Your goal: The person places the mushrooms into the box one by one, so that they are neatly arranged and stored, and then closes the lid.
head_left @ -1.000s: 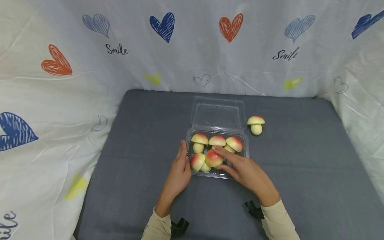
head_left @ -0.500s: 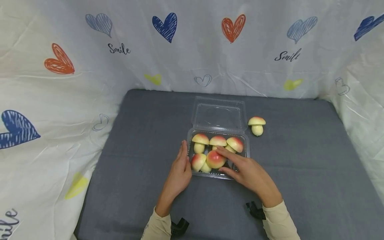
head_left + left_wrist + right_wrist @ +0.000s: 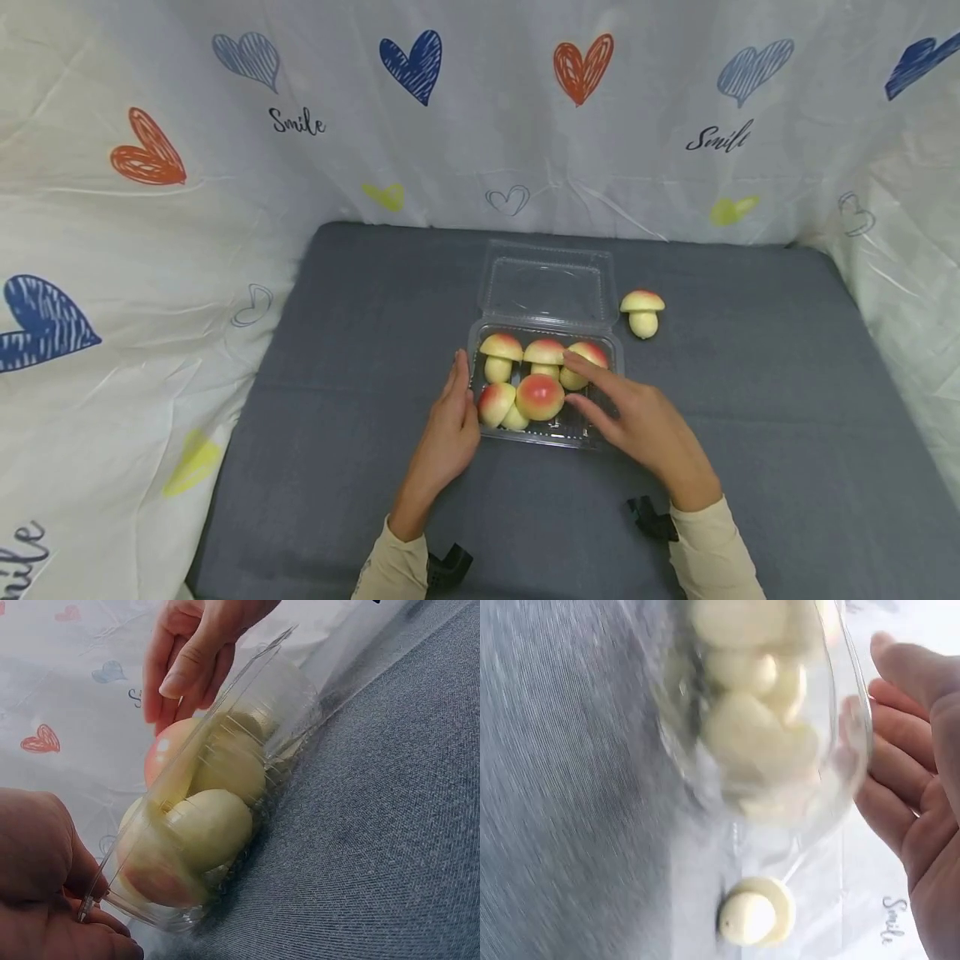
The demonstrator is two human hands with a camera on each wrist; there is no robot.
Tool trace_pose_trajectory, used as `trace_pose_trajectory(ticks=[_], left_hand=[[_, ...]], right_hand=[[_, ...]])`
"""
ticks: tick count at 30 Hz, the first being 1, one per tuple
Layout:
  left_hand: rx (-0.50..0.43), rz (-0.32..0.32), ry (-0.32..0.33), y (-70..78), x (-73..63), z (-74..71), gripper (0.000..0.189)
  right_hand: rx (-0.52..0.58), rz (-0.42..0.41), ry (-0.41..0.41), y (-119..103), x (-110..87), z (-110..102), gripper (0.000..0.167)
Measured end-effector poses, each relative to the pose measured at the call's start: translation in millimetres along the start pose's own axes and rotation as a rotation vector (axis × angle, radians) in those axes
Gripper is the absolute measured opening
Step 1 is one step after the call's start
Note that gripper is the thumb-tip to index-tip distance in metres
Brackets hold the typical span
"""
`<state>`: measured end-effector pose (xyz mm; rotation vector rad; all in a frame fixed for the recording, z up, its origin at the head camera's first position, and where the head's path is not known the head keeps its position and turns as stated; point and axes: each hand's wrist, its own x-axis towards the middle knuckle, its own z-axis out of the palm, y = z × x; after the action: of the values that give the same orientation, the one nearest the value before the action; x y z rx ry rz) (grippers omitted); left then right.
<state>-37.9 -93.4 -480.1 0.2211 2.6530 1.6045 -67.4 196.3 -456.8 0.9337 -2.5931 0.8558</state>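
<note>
A clear plastic clamshell container (image 3: 619, 362) stands on the grey cloth, its lid (image 3: 547, 283) folded back. Inside lie several toy-like mushrooms with red-and-yellow caps. The front-row mushroom (image 3: 540, 397) has its cap facing up, beside a tilted mushroom (image 3: 495, 406). My left hand (image 3: 447, 433) is at the container's left side; the left wrist view shows thumb and fingers pinching its rim. My right hand (image 3: 641, 429) hovers over the container's right part with fingers apart, holding nothing. Its fingers partly cover the back-right mushroom (image 3: 588, 354).
Another mushroom (image 3: 642, 314) lies on the grey cloth (image 3: 750, 375), right of the lid. A white curtain (image 3: 480, 108) printed with hearts hangs behind and at the sides. Black wrist mounts (image 3: 450, 568) show at both cuffs.
My right hand has let go of the front-row cap-up mushroom and drawn back to the right. That mushroom stays in the container. The left hand keeps its place.
</note>
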Motion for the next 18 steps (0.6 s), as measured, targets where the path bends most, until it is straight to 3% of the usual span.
trace_pose_trajectory(ticks=[8,18], left_hand=[[-0.006,0.005,-0.002,0.2,-0.3,0.1,0.065],[-0.03,-0.008,0.026,1.3,-0.6,2.4,0.067]], right_hand=[[-0.071,0.049,0.057,18.5,0.0,-21.3,0.07],[-0.131,0.09,0.21,38.6,6.6,-38.1,0.07]])
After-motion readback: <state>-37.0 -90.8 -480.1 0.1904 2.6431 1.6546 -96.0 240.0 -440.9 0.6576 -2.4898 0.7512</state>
